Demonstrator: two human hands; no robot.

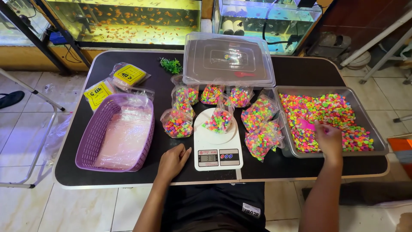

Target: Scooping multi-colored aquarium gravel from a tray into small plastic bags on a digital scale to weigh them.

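Neon multicolour gravel, purple basket, white scale, blk table.

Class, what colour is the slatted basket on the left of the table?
The basket is purple, holding clear plastic bags; the head view shows it best.

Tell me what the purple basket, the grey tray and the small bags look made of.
Purple basket: moulded plastic, by its slotted, matte walls. Grey tray: probably plastic; smooth, dull rim. Small bags: thin clear plastic film, glossy and crinkled, the coloured pebbles showing through.
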